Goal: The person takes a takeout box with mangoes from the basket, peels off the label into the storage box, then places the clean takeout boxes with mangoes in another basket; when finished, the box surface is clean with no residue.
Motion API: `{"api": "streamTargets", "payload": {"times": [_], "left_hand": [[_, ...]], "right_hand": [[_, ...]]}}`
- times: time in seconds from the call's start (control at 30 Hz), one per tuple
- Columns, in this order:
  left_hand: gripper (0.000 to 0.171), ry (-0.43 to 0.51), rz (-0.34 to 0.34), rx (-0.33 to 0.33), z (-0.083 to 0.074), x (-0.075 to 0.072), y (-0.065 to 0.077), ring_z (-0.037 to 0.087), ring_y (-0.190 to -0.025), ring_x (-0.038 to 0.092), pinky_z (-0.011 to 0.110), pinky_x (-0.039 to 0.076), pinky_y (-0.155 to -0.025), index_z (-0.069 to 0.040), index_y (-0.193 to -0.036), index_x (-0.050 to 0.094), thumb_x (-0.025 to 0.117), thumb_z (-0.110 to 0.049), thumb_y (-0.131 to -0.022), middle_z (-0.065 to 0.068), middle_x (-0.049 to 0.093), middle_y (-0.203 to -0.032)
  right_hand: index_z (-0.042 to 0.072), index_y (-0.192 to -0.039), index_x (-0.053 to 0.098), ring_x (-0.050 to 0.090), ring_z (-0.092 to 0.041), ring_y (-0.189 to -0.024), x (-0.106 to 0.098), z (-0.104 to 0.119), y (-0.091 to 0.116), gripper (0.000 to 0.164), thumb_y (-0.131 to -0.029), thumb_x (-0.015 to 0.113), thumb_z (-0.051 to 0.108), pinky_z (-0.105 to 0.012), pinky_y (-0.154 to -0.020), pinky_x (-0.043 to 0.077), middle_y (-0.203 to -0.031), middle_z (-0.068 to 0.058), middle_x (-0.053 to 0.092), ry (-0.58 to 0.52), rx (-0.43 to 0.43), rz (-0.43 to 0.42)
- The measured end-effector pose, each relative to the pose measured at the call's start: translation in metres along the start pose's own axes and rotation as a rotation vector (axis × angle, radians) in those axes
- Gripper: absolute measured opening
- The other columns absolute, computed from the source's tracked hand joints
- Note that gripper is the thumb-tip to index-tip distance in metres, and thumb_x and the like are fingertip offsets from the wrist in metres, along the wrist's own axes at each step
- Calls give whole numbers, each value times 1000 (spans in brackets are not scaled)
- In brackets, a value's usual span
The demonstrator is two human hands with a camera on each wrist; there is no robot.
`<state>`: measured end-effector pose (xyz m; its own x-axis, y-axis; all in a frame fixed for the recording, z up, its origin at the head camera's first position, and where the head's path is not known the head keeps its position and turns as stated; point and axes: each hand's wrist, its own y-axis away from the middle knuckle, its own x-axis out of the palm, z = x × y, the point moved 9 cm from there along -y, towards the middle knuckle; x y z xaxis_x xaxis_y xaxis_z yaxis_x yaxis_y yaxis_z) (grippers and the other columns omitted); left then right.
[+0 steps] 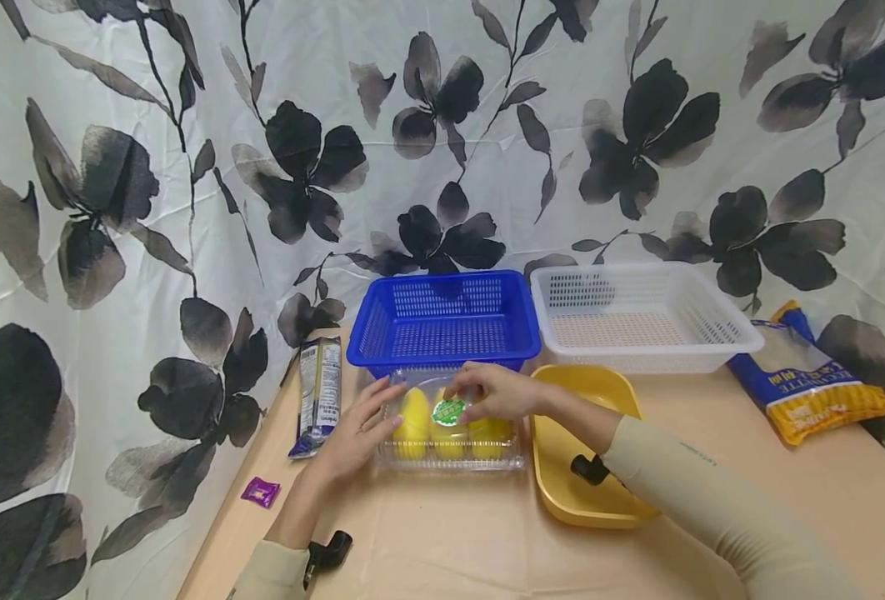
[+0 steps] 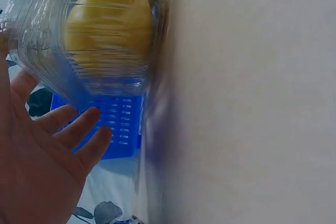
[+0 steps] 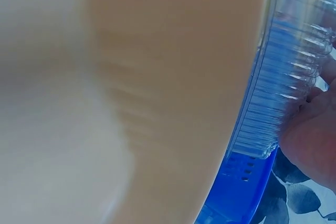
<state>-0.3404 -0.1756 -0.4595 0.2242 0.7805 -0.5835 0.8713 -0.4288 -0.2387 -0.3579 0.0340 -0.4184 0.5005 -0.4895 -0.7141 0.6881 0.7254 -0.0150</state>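
A clear plastic clamshell box (image 1: 450,454) with several yellow fruits (image 1: 415,421) inside stands on the table in front of the blue basket. A round green sticker (image 1: 448,410) is on its lid. My left hand (image 1: 360,429) lies along the box's left side, fingers spread and fairly straight. In the left wrist view those fingers (image 2: 79,129) extend beside the ribbed plastic. My right hand (image 1: 498,390) is over the lid, its thumb and bent fingertips at the sticker; I cannot tell whether they pinch it. The right wrist view shows only part of that hand, at the right edge.
A blue basket (image 1: 363,333) and a white basket (image 1: 641,360) stand at the back. Right of the box is a yellow basin (image 1: 592,512), under my right forearm. A blue-and-yellow bag (image 1: 810,383) lies far right. On the left are a long packet (image 1: 319,387) and a small purple wrapper (image 1: 261,492).
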Motion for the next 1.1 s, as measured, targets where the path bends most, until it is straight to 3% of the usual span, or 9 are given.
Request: {"api": "streamTargets", "payload": {"times": [0.4,0.63,1.1], "left_hand": [[51,41,2,-11,3,2,-2,43,-158,24,65,31,-122,-23,-154,52,63,-32,-104,11,24,-172],[51,33,-13,-4,3,1,-1,43,-157,25,63,31,-122,-21,-154,53,63,-30,-104,11,25,-172],[50,44,-14,-12,5,2,0,37,-158,26,59,30,-124,-27,-153,53,64,-30,-104,7,25,-172]], "right_hand": [[19,-117,71,53,-19,-97,2,-2,-2,24,-94,79,24,-28,-82,46,-106,-1,61,-4,24,-14],[18,-125,71,53,-19,-95,1,4,-2,31,-95,78,23,-27,-79,46,-109,-2,60,2,29,-10],[22,-119,70,53,-19,-93,4,2,-5,25,-95,77,22,-30,-78,48,-106,0,58,-1,58,22]]}}
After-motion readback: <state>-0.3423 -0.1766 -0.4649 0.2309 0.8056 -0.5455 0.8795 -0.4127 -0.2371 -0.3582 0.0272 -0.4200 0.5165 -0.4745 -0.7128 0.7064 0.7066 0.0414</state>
